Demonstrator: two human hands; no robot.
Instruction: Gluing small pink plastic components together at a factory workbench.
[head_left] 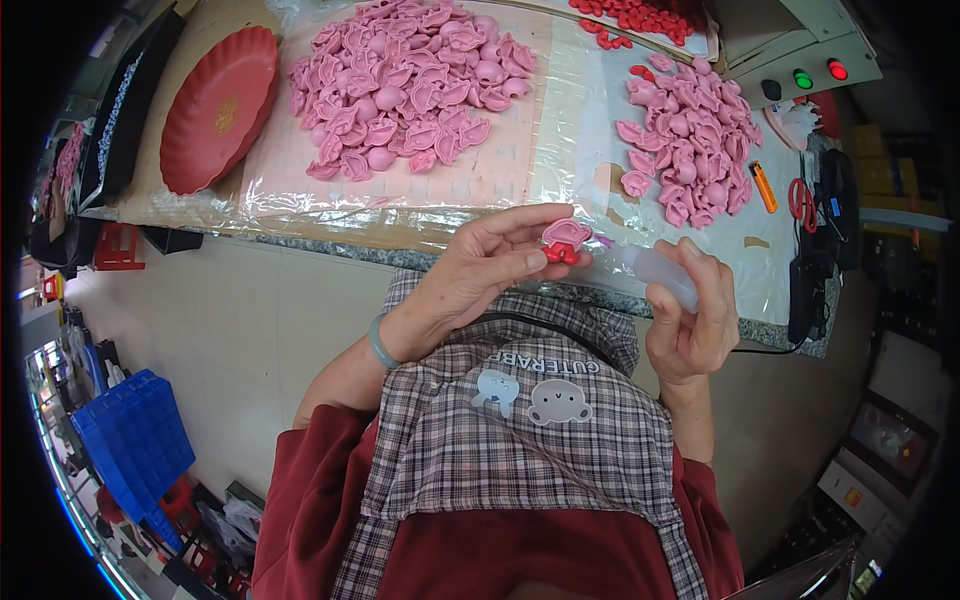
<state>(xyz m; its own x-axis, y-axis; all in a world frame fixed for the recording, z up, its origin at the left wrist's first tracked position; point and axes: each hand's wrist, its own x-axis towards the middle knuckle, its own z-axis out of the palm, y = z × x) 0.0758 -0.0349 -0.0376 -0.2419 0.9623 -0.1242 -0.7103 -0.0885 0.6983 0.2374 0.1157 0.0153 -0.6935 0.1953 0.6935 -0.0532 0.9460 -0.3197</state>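
Between the thumb and fingers of my left hand [478, 262] is a small pink moulded piece [567, 233] with a red bow-like part [563, 254] at its lower side. My right hand [702, 325] is wrapped round a translucent white squeeze bottle [662, 274], tilted so its purple nozzle [603, 241] points left at the pink piece. Whether the nozzle touches the piece, I cannot tell. Both hands are at the table's near edge. Beyond them lie a large pile of pink moulded pieces [410, 75] and a smaller pink pile [695, 140] to the right.
A red scalloped dish [218, 110] stands at the far left of the plastic-covered table [400, 200]. Small red parts [640, 15] are heaped at the back. On the right are an orange cutter [764, 187], red-handled scissors [802, 203] and a machine with buttons [815, 65].
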